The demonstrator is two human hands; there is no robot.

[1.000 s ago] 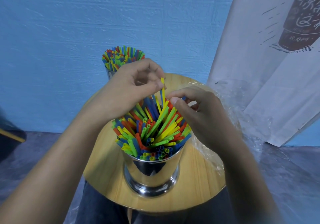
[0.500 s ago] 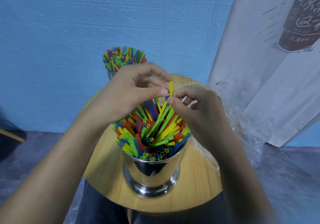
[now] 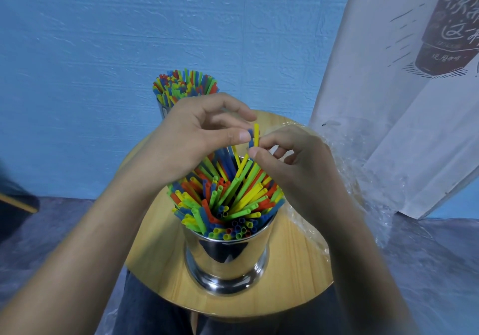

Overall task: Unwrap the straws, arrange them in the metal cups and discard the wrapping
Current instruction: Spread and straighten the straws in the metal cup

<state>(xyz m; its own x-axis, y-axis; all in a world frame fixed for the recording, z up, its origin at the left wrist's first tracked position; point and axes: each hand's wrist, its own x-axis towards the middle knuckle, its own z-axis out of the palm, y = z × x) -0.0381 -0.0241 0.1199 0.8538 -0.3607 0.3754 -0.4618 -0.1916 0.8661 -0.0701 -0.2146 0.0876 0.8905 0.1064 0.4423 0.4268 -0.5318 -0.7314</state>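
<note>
A shiny metal cup (image 3: 228, 259) stands near the front of a round wooden table (image 3: 293, 270), packed with red, blue, green and yellow straws (image 3: 228, 202). Above it my left hand (image 3: 191, 137) pinches the tops of a yellow straw (image 3: 256, 135) and a blue straw (image 3: 250, 134) between thumb and fingers. My right hand (image 3: 290, 163) pinches the same two straws just below. A second metal cup (image 3: 162, 109), also full of coloured straws (image 3: 185, 83), stands behind my left hand and is mostly hidden. Clear plastic wrapping (image 3: 344, 168) lies crumpled at the table's right edge.
A blue wall rises behind the table. A white printed banner (image 3: 404, 96) leans at the right, close to the wrapping. Plastic sheeting covers the floor (image 3: 435, 262). A dark object (image 3: 15, 200) sits at the left edge. My lap shows below the table.
Both hands have drawn the yellow straw up and to the right, and a blue straw now stands beside it in the pinch. My right thumb has closed in on the straws.
</note>
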